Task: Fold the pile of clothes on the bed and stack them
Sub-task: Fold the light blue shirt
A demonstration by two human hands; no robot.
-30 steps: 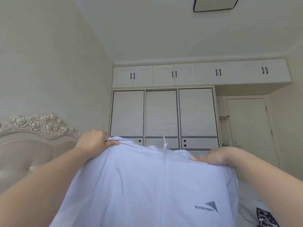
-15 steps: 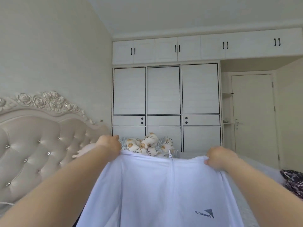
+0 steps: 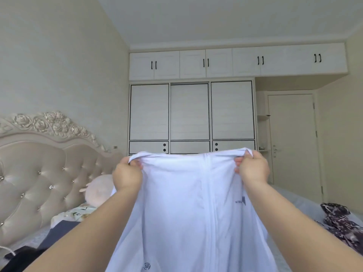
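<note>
A pale lavender zip-front jacket [image 3: 188, 203] hangs in front of me, held up in the air by its top edge. My left hand [image 3: 127, 174] grips the top left corner with curled fingers. My right hand [image 3: 252, 167] grips the top right corner the same way. A zip runs down the middle and a small dark logo shows near my right forearm. A black-and-white patterned garment [image 3: 341, 222] lies on the bed at the right. Dark clothes [image 3: 57, 234] lie on the bed at the lower left.
A tufted headboard [image 3: 37, 173] with carved roses stands at the left. A pink plush toy [image 3: 98, 188] and a floral pillow [image 3: 78, 212] lie by it. White wardrobes [image 3: 190, 112] fill the far wall, with a door [image 3: 292, 142] to their right.
My view tilted down and then up a little. Both hands lifted the jacket's top edge and drew it tauter, with the fingers now curled over the corners.
</note>
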